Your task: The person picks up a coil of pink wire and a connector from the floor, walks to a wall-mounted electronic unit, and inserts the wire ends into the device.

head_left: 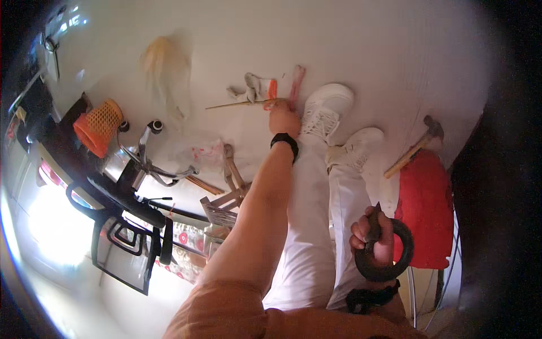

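Observation:
My left hand [284, 120], with a dark band at the wrist, reaches down to the floor beside my white shoe [326, 110]. Its fingers are closed around one end of a thin wooden stick [234, 105], which points off to the left. Just beyond lie a grey-white glove [255, 86] with an orange cuff and a pinkish strip [297, 82]. Closer to my body, my right hand [384, 240] grips a dark metal tool [403, 263] with a big round loop and a pointed tip; the rest of the tool is hidden by the fingers.
A wooden-handled hammer [407, 158] lies by a red block-like object [426, 214] on the right. Leftward are a small wooden stool [226, 206], a chair base [148, 164], an orange lattice basket [99, 127] and a clear plastic bag [169, 73]. Cables hang at lower right.

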